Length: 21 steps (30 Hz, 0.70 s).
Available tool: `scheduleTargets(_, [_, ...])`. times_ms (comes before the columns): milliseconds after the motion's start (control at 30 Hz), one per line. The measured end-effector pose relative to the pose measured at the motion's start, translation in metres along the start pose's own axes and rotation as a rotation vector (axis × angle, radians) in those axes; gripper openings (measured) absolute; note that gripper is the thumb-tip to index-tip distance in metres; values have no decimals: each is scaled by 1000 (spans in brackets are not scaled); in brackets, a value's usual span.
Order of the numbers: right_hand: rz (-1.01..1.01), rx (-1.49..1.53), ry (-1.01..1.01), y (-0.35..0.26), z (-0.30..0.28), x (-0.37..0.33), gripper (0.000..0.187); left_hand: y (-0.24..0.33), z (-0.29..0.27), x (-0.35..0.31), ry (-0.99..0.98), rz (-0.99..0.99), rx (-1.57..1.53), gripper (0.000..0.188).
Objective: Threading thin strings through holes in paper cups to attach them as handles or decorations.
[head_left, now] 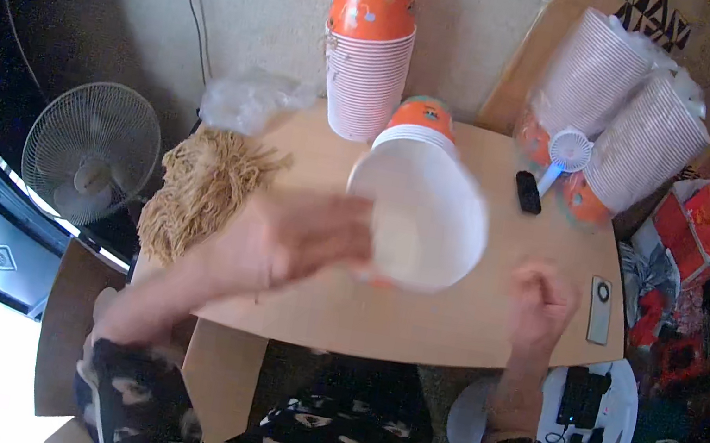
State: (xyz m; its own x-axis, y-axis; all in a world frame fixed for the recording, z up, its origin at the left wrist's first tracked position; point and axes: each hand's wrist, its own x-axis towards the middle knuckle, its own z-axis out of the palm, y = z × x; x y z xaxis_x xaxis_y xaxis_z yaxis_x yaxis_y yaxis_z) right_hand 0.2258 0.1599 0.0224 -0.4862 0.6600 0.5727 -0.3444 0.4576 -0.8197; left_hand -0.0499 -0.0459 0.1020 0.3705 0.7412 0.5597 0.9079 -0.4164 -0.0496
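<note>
A paper bucket, white inside, is tilted over the middle of the table with its open mouth facing me. At its left rim my left hand is closed, its fingers over the edge and smeared by motion. To the right of the bucket, my right hand is curled, apart from it; what its fingers hold, if anything, is hidden. Behind the tilted bucket lie more nested orange-and-white paper buckets. A heap of tan, string-like strands lies beyond my left forearm.
A tall stack of paper buckets stands at the back. Two plastic-wrapped stacks lean at the right, near a small handheld fan and a black object. Clear plastic lies back left. A fan stands left of the table.
</note>
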Motion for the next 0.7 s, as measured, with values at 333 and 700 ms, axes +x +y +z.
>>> scheduleTargets(333, [-177, -402, 141, 18, -24, 7, 29, -294, -1, 131, 1071, -645, -1481, 25])
scheduleTargets(700, [299, -123, 178, 97, -74, -77, 9, -337, 64, 85, 882, -911, -1477, 22])
